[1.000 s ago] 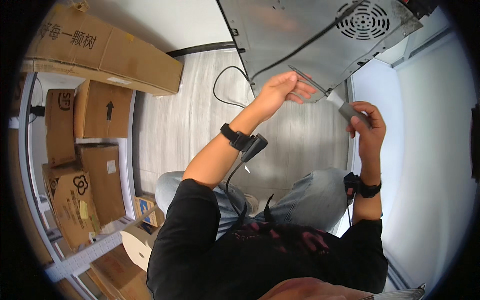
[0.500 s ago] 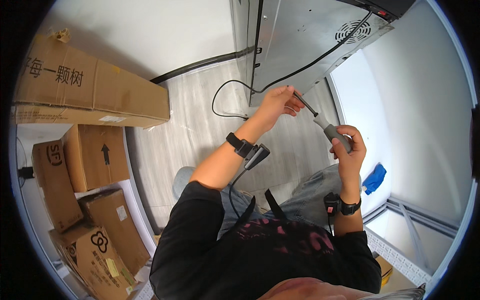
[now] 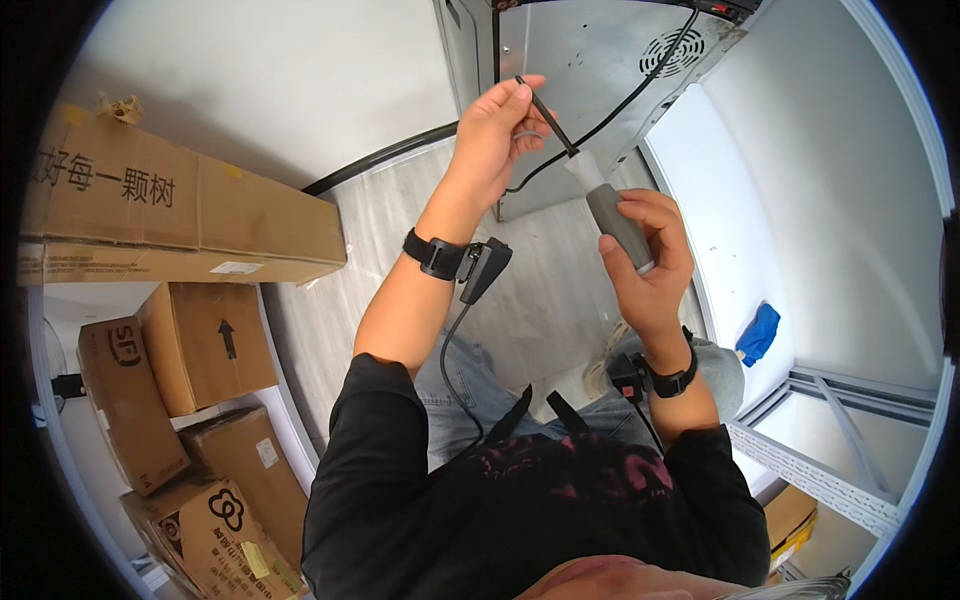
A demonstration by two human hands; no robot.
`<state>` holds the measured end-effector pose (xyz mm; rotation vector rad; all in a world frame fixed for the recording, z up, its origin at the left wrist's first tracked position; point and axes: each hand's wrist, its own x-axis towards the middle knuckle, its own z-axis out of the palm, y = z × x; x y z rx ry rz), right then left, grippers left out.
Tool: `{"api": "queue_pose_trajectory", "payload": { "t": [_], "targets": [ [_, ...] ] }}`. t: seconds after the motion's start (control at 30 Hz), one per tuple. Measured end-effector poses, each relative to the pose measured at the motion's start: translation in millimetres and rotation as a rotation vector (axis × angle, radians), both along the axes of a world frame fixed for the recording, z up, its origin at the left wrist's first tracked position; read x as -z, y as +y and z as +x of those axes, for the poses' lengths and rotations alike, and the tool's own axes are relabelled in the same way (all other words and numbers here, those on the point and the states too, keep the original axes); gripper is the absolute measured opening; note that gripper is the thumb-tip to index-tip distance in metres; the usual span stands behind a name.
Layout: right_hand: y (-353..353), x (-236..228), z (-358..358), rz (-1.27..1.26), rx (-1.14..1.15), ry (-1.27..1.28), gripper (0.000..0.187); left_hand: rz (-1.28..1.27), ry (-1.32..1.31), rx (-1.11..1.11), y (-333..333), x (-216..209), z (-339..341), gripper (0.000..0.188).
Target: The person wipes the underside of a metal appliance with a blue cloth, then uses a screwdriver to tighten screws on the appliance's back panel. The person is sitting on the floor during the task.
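We hold a screwdriver between our two hands, out in front of us. Our right hand is wrapped tight around its grey handle, with the thumb laid along the side, and the pale collar and dark shaft stick out above the fist, slanting up and to the left. Our left hand is raised higher, its fingers curled in and pinching the thin shaft near the tip, so the tool runs from one hand to the other. Just behind the left hand stands a grey metal cabinet with a round vent grille near its top corner, and a black cable hangs across its panel and loops down behind our fingers; we cannot tell whether the screwdriver tip touches the panel. We wear a black wrist strap on the left arm with a small black box clipped to it, and another on the right. Cardboard boxes are stacked well off to our left, and a blue cloth lies on the pale floor to our right.
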<state>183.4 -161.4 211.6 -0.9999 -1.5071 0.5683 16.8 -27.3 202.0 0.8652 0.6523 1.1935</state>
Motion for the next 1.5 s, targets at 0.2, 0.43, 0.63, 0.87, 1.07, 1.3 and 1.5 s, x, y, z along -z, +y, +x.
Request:
{"api": "queue_pose_trajectory", "payload": {
  "t": [0.2,0.43,0.63,0.87,1.07,1.3,1.5],
  "targets": [
    [10,-9,-8,0.059,0.017,0.022,0.03,0.039,-0.039,-0.061,9,-15,0,0.027],
    [15,-11,-11,0.057,0.009,0.064,0.029,-0.003,-0.07,-0.1,11,-19,4,0.025],
    [14,-13,-11,0.11,0.126,-0.111,0.03,-0.008,-0.038,-0.126,10,-20,6,0.025],
    [12,-23,-19,0.269,0.17,-0.276,0.032,0.006,0.145,-0.029,-1,-38,5,0.024],
    [15,-24,-15,0.321,0.159,-0.371,0.042,-0.018,0.119,0.072,5,-36,1,0.022],
    [4,-20,-14,0.129,0.262,-0.286,0.05,-0.004,0.074,0.077,6,-37,6,0.026],
    [8,-29,-5,0.334,0.343,-0.528,0.046,-0.027,0.193,0.277,-11,-42,4,0.031]
  ]
}}
